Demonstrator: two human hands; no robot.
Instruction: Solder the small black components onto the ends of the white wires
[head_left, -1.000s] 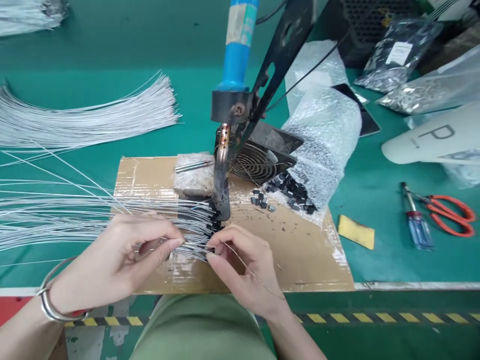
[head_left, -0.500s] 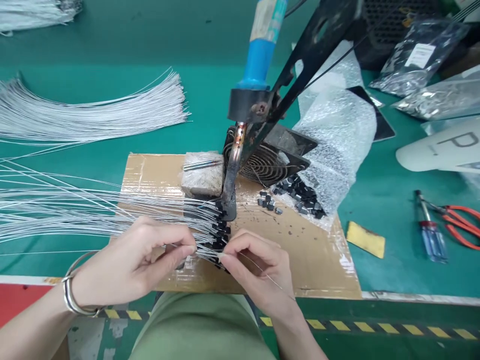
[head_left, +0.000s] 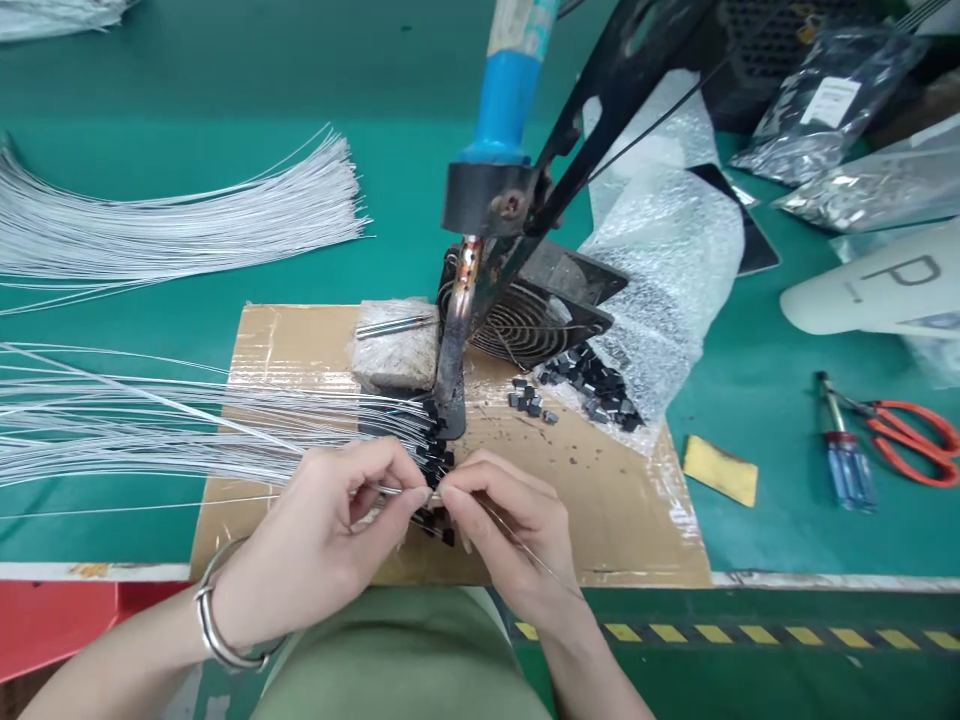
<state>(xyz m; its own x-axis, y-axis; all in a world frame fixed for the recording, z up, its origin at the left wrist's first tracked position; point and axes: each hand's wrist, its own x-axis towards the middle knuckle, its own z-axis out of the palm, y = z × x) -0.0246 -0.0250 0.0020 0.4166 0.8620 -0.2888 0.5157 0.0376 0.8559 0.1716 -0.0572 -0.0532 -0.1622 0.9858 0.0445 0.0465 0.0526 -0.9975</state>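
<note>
My left hand [head_left: 319,545] is closed in a pinch around a thin white wire [head_left: 232,500] that trails off to the left. Against its fingertips, my right hand [head_left: 521,530] also pinches; a fine metallic wire [head_left: 529,550] runs from its fingers across the palm to the wrist. What lies exactly between the touching fingertips is too small to make out. Just behind both hands, many white wires [head_left: 300,410] end in small black connectors [head_left: 437,455] on the cardboard [head_left: 637,530]. A soldering iron [head_left: 506,105] points down above them, clamped in a black bracket [head_left: 600,130].
A fan [head_left: 525,325] and a wrapped block [head_left: 397,350] stand behind the wires. Loose black connectors [head_left: 592,385] lie by bubble wrap [head_left: 667,260]. Rightward are a yellow sponge [head_left: 720,470], a screwdriver [head_left: 847,460] and red-handled pliers [head_left: 915,440]. Another wire bundle [head_left: 187,230] lies back left.
My left hand has moved right, so its fingertips now meet those of my right hand. The right hand stays nearly in place. The whole view has shifted slightly.
</note>
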